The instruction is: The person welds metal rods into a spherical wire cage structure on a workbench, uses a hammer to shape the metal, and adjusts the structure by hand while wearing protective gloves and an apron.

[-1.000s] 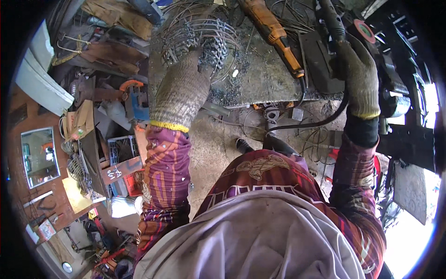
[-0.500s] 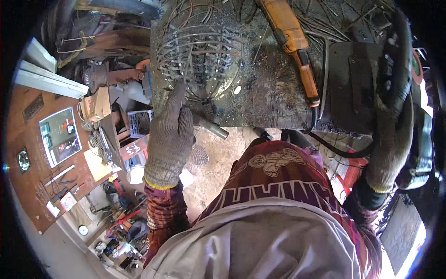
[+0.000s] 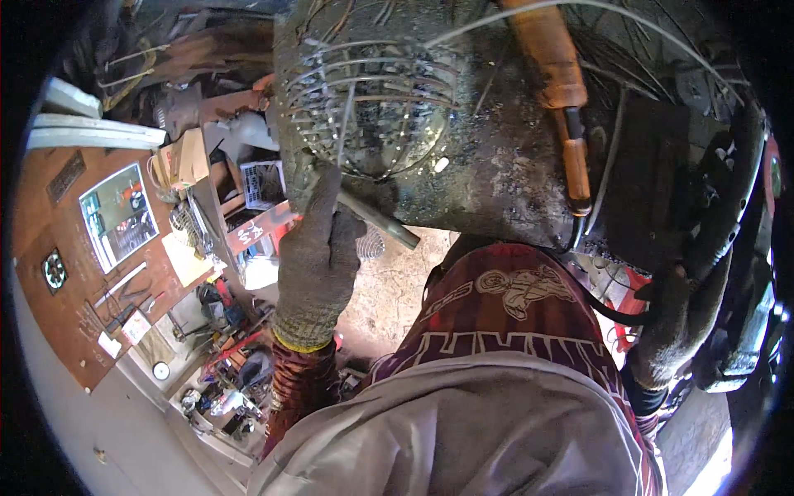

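Our wire cage looks mostly made, our right hand grips a dark tool, our left hand's hold we can't tell.

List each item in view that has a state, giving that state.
Left hand: gloved, at near side of wire cage
Right hand: gloved, gripping dark tool
Wire cage: resting on bench
Orange power tool: lying down; on or off unclear
Metal tube: end jutting past bench edge
Thin rod: crossing over orange power tool
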Action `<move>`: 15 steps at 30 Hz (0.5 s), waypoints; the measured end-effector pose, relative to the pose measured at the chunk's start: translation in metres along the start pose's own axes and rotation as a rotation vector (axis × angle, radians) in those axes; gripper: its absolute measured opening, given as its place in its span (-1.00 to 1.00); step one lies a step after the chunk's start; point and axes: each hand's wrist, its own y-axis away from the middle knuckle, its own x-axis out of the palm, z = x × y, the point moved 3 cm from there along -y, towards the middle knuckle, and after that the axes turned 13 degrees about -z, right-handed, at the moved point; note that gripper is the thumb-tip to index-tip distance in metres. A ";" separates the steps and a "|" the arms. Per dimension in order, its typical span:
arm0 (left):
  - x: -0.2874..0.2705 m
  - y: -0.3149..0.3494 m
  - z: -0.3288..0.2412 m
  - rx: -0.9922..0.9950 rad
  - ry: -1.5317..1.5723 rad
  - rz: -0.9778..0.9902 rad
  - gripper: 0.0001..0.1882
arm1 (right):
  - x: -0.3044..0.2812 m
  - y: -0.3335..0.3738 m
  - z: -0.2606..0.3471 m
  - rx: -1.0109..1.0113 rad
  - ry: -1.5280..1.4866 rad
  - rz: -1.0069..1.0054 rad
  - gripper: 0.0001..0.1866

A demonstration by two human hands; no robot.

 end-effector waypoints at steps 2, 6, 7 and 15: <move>-0.002 0.000 0.001 0.051 -0.013 -0.027 -0.40 | 0.000 0.001 -0.003 0.032 -0.031 0.025 -0.29; -0.001 -0.001 0.003 0.091 -0.041 -0.008 -0.42 | 0.001 0.000 -0.008 -0.094 0.100 0.012 -0.35; 0.000 0.000 0.005 0.119 -0.032 -0.014 -0.42 | 0.001 0.001 -0.011 -0.066 0.068 0.007 -0.35; 0.000 -0.002 -0.003 0.022 -0.022 -0.005 -0.42 | 0.002 -0.002 -0.011 0.028 0.105 0.022 -0.32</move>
